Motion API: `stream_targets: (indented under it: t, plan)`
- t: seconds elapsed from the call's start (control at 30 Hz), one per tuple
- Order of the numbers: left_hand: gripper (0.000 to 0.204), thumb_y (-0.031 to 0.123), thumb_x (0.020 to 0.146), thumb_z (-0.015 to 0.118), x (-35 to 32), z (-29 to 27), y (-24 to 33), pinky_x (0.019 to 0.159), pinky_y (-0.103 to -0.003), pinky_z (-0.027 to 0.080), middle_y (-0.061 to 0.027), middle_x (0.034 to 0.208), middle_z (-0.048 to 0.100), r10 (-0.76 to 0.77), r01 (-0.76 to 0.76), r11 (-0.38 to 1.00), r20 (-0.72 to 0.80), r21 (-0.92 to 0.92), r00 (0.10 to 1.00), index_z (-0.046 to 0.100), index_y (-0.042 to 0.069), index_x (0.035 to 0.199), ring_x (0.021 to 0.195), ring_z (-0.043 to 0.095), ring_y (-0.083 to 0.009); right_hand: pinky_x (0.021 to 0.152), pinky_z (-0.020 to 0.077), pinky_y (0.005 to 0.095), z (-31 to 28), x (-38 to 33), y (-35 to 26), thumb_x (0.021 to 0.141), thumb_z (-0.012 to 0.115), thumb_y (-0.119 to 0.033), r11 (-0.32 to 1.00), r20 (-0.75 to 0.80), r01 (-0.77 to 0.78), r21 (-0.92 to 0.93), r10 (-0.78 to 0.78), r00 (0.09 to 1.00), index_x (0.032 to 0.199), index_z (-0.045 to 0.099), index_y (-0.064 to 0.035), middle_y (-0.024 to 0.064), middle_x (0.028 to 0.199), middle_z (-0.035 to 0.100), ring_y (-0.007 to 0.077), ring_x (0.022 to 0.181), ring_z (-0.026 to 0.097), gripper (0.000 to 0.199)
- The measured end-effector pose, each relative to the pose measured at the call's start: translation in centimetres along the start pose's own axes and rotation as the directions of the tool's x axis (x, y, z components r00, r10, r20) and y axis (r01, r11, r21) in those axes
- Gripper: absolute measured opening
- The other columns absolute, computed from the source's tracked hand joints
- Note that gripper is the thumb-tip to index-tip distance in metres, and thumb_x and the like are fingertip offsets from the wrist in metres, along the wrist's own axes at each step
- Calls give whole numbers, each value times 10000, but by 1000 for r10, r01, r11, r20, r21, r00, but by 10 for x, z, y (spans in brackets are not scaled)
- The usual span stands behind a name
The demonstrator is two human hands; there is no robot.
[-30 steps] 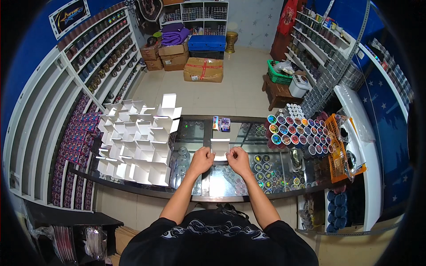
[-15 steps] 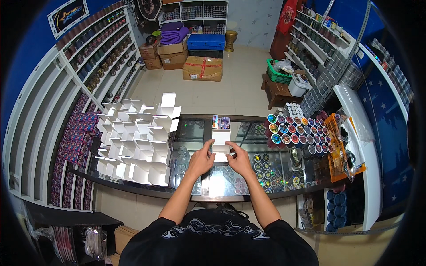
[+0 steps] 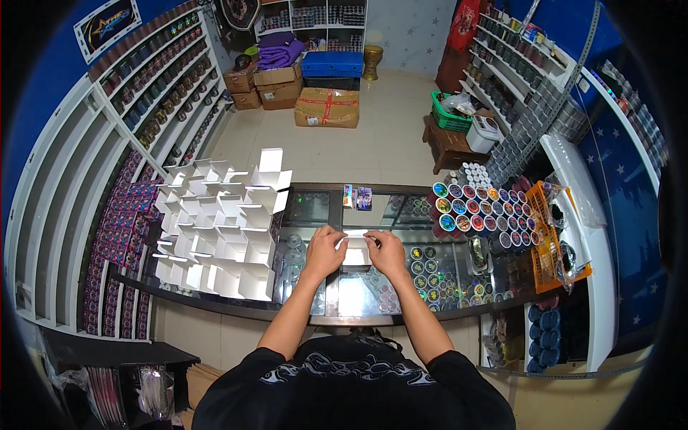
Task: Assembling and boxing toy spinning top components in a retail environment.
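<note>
Hands at frame centre: your left hand [image 3: 324,251] and right hand [image 3: 388,251] gripped a small white box [image 3: 356,250] over the glass counter [image 3: 315,215].

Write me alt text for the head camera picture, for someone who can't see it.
Seen from above, a person's left hand and right hand hold a small white box over a glass counter in a shop. Folded white boxes are stacked at the left, round colourful tins at the right.

white folded box [image 3: 356,251], white boxes [image 3: 215,229] stacked, multicoloured round jars [image 3: 480,211], orange tray [image 3: 546,236].
</note>
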State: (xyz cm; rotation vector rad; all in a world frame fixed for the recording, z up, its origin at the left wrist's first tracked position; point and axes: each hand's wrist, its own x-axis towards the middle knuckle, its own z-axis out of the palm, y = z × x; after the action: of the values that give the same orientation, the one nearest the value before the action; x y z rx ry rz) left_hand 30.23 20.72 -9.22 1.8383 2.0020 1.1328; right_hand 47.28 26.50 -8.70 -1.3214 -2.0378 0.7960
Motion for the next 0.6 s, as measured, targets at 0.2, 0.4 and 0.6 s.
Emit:
stream_targets:
  t: [0.2, 0.4, 0.6]
  plan:
    - [137, 139, 780, 628, 8, 5, 3, 794, -417, 458, -119, 866, 635, -49, 59, 993, 95, -104, 994, 707, 58, 859, 895, 581, -311, 786, 474, 397, 3, 4, 2, 807, 608, -112, 983, -47, 146, -114, -152, 987, 891, 696, -50, 135, 862, 599, 325, 880, 573, 137]
    - [116, 127, 779, 623, 8, 7, -1, 790, -399, 444, -97, 855, 644, 56, -57, 998, 24, 8, 998, 708, 79, 842, 892, 571, -281, 808, 455, 403, -3, 4, -16, 786, 607, -80, 949, 16, 226, -220, -228, 973, 839, 686, -48, 113, 881, 616, 301, 901, 554, 101]
    - [122, 181, 794, 629, 10, 6, 5, 782, -394, 400, -68, 846, 646, 74, -80, 993, 75, 83, 994, 714, 99, 824, 891, 558, -265, 828, 428, 384, -2, 19, -5, 764, 626, -86, 918, 125, 326, -225, -305, 944, 829, 694, -61, 79, 829, 649, 281, 884, 543, 97]
